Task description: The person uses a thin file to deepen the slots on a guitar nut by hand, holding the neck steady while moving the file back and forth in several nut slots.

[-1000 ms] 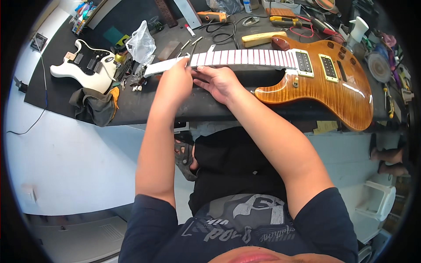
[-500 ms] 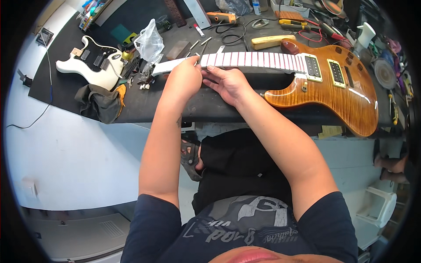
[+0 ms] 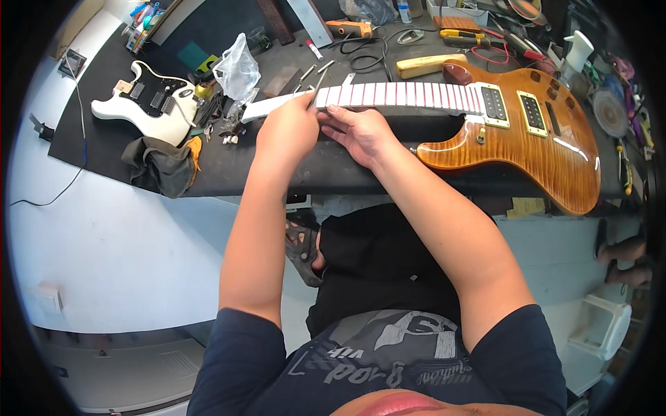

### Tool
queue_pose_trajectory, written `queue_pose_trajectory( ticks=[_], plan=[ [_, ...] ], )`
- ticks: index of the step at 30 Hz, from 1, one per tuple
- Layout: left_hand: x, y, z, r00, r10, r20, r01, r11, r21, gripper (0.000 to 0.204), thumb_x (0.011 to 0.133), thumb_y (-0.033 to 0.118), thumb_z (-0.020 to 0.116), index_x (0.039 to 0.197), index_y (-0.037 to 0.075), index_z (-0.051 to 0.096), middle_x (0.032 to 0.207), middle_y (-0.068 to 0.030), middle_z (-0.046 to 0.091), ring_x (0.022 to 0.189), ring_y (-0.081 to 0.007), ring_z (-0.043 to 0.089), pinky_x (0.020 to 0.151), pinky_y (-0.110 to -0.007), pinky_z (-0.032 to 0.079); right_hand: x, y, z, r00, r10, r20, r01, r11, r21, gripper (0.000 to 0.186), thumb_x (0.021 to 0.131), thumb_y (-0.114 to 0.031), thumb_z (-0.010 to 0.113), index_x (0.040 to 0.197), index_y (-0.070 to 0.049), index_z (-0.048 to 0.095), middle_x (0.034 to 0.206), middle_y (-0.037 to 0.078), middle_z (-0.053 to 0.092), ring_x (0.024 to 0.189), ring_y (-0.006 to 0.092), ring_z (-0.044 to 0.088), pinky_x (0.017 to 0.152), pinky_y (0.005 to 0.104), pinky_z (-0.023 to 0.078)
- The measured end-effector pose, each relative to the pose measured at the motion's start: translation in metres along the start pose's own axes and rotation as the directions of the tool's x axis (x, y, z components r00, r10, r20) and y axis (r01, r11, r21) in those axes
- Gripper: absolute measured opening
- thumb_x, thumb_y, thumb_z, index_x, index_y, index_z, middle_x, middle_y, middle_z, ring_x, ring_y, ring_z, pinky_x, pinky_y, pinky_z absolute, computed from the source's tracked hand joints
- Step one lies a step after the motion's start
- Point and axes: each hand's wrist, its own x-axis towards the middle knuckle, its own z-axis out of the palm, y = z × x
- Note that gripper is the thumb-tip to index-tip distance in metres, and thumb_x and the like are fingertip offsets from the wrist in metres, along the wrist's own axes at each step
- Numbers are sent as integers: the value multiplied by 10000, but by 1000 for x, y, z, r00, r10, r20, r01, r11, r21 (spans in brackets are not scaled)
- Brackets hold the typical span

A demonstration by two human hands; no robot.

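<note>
An electric guitar (image 3: 562, 159) with a glossy amber flamed body lies on the bench, its neck pointing left. Its fretboard (image 3: 388, 94) is covered in white strips, with frets showing between them. My left hand (image 3: 286, 132) is closed round a slim metal rod-like tool (image 3: 320, 84) that stands up at the fretboard; its lower end is hidden, so its exact kind is unclear. Close beside it, my right hand (image 3: 364, 135) grips the near edge of the neck, thumb on the edge and fingers curled below, partly hidden.
Left on the bench are a white guitar body (image 3: 142, 114), a dark cloth (image 3: 161, 166) and a clear plastic bag (image 3: 237, 69). Behind the neck lie small metal tools (image 3: 326, 66), a black cable (image 3: 371, 59) and a wooden block (image 3: 430, 66). Pliers (image 3: 465, 38) sit at back right.
My left hand has shifted slightly and turned, and the metal tool in it now leans a little differently. My right hand and the amber guitar stay nearly in place.
</note>
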Motion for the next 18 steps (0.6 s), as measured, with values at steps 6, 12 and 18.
queue_pose_trajectory(
  ticks=[6, 12, 18],
  plan=[
    [-101, -15, 40, 997, 13, -78, -22, 993, -112, 443, 1096, 127, 607, 1539, 126, 592, 1078, -311, 763, 1027, -539, 730, 870, -585, 577, -2, -6, -12, 996, -15, -90, 14, 1000, -21, 223, 1061, -142, 755, 1269, -66, 732, 1207, 75, 773, 1152, 207, 728, 1061, 428, 545],
    [11, -16, 7, 997, 71, 15, -72, 995, 74, 434, 1108, 201, 589, 1513, 52, 629, 1227, -324, 748, 1171, -524, 698, 992, -537, 559, 2, 3, 4, 1000, -11, 0, 11, 1000, 9, 223, 1059, -139, 754, 1266, -61, 729, 1208, 72, 774, 1144, 202, 726, 1071, 431, 535],
    [-93, -20, 34, 998, 65, 21, -64, 998, -29, 501, 1096, 155, 598, 1592, 83, 573, 1036, -297, 766, 962, -497, 753, 851, -579, 587, -2, -9, -22, 995, -45, -87, 42, 998, -38, 178, 1046, -141, 771, 1206, -68, 744, 1158, 61, 769, 1123, 206, 728, 1068, 434, 543]
  ],
)
